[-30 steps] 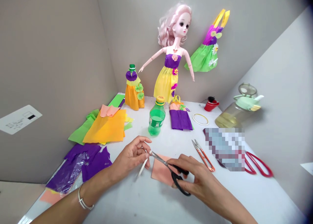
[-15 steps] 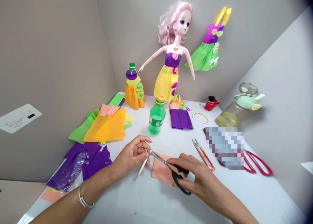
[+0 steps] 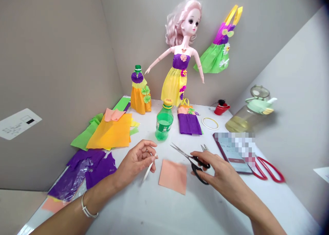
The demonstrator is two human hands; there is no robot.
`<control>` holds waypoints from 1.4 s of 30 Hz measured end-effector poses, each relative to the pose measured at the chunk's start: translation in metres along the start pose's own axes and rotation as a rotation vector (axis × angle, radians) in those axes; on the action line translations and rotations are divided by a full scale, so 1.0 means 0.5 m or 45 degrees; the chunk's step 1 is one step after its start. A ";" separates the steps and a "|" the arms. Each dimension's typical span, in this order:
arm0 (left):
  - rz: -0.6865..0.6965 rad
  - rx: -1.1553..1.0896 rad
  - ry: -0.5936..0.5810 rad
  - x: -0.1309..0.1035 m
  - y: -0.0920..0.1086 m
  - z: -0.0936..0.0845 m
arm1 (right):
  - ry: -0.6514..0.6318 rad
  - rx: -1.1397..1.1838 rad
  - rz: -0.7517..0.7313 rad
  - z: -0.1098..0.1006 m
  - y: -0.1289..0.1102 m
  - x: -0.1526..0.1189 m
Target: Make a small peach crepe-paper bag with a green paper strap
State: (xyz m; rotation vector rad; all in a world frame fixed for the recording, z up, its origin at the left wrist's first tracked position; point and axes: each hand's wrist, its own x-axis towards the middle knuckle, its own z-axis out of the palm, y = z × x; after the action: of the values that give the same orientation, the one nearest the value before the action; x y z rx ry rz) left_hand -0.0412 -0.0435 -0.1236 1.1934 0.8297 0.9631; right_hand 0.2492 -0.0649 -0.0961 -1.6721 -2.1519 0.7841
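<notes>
Between the thumb and fingers of my left hand [image 3: 142,157] is a thin white strip [image 3: 147,173], slanting down toward the table. My right hand [image 3: 216,168] holds black-handled scissors [image 3: 191,159] by the loops, blades slightly parted and pointing up-left, apart from the strip. A peach-coloured square [image 3: 172,176] lies flat on the table between my hands. Just beyond them stands a green bottle [image 3: 164,123] with a yellow cap. The tips of small snips [image 3: 205,148] show past my right hand, which covers the rest of them.
Purple sheets [image 3: 100,168] and orange sheets [image 3: 113,132] lie at the left. A doll [image 3: 180,62] and a dressed bottle [image 3: 140,98] stand behind. At the right are a phone [image 3: 232,152], red-handled scissors [image 3: 269,169], a red bucket [image 3: 221,109] and a water bottle [image 3: 243,116].
My right hand has moved right with the black scissors, away from my left hand, uncovering the peach square and covering most of the snips. My left hand still holds the strip.
</notes>
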 end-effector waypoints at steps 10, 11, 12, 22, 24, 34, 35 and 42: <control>-0.019 -0.009 -0.042 -0.001 -0.008 -0.001 | -0.195 0.200 -0.126 0.017 -0.063 -0.009; -0.025 -0.008 -0.042 -0.001 -0.007 -0.001 | -0.192 0.200 -0.125 0.020 -0.065 -0.010; -0.031 -0.005 -0.045 -0.002 -0.007 0.000 | -0.190 0.197 -0.124 0.022 -0.067 -0.010; -0.031 0.001 -0.077 -0.005 -0.011 -0.002 | -0.248 0.171 -0.131 0.036 -0.078 -0.010; -0.039 0.002 -0.080 -0.005 -0.011 -0.001 | -0.252 0.139 -0.138 0.035 -0.078 -0.010; -0.022 0.058 -0.060 -0.007 -0.007 0.002 | -0.137 -0.033 -0.266 0.042 -0.071 -0.014; -0.020 0.058 -0.062 -0.007 -0.008 0.002 | -0.125 -0.035 -0.290 0.045 -0.069 -0.014; 0.052 0.163 0.008 -0.009 0.006 -0.001 | 0.196 -0.156 -0.547 0.064 -0.046 -0.007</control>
State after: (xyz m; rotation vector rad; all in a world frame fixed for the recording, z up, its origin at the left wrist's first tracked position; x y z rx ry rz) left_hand -0.0440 -0.0473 -0.1207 1.3220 0.8854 0.9586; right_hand 0.2143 -0.0795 -0.1078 -1.2035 -2.3634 0.3943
